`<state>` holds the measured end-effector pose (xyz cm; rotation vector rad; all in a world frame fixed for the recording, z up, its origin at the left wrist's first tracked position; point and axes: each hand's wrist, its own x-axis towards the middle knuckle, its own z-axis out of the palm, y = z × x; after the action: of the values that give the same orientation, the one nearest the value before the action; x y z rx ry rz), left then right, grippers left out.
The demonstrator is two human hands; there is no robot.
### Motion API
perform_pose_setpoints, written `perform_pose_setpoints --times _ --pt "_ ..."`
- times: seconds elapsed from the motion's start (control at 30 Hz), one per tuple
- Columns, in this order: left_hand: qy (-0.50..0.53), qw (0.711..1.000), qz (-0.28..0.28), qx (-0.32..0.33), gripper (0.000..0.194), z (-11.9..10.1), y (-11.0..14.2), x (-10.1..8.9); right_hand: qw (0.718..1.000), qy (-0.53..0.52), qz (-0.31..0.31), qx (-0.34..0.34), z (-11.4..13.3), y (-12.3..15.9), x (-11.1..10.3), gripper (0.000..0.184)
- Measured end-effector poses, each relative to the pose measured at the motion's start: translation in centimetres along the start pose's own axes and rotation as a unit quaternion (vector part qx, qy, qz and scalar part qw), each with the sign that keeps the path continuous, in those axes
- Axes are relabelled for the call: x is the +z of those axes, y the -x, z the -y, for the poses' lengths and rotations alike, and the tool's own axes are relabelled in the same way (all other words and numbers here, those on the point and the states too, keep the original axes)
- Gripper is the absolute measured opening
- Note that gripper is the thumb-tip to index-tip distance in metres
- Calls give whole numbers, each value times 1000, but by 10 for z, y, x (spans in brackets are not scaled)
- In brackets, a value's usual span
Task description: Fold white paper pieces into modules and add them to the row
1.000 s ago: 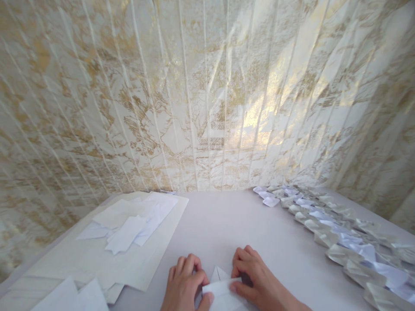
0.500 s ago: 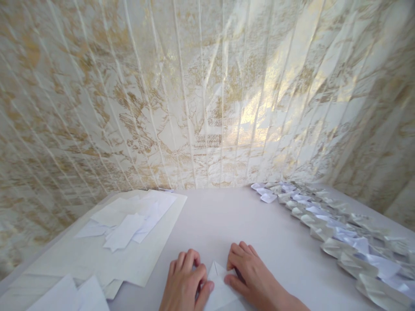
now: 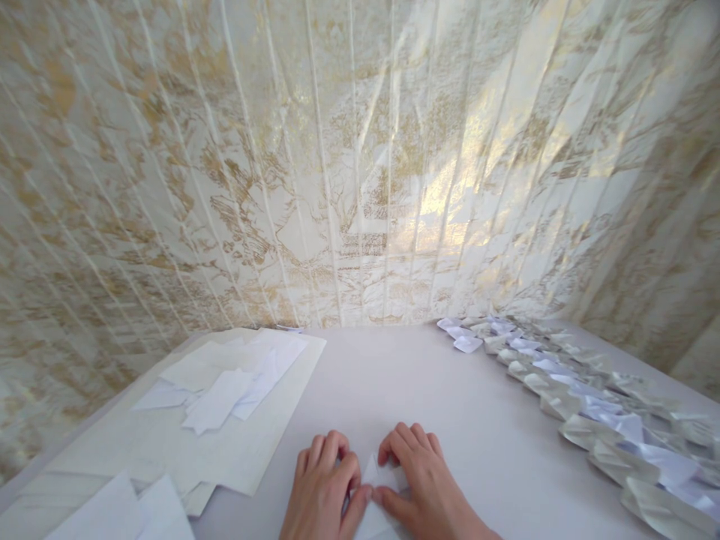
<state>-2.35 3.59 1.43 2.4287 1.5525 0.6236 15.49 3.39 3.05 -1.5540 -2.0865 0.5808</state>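
Observation:
A small sheet of white paper (image 3: 378,523), folded to a point at its far end, lies on the table at the bottom centre. My left hand (image 3: 323,484) rests along its left side, fingers curled and thumb pressed on the paper. From the right, my right hand (image 3: 423,481) bends over the paper, its thumb and index finger pinching the right flap inward. The two thumb tips nearly meet at the middle. Part of the paper is hidden under my fingers, and its near end runs toward the bottom edge of the view.
Large off-white sheets (image 3: 225,465) lie on the left, with smaller paper scraps (image 3: 219,401) on top. More white sheets (image 3: 124,514) sit at the lower left. Rows of folded paper pieces (image 3: 568,405) line the right side. A patterned curtain (image 3: 360,165) hangs behind the table.
My right hand has moved left over the paper, folding its right flap inward. My left hand has stayed nearly in place, its thumb still on the paper.

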Motion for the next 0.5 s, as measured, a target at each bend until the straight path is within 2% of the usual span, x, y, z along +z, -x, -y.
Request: perform_pose_setpoints --times 0.07,0.23,0.37,0.5 --pt "21 1000 1 -2 3 0 0 0 1000 -9 6 3 2 0 1 22" --pt "51 999 18 4 8 2 1 -1 998 -19 53 21 -1 2 -15 29" --pt "47 999 25 11 11 6 2 -3 997 -14 64 36 -12 4 -28 32" --pt "52 998 6 31 15 12 4 0 997 -26 66 39 -24 4 -35 34"
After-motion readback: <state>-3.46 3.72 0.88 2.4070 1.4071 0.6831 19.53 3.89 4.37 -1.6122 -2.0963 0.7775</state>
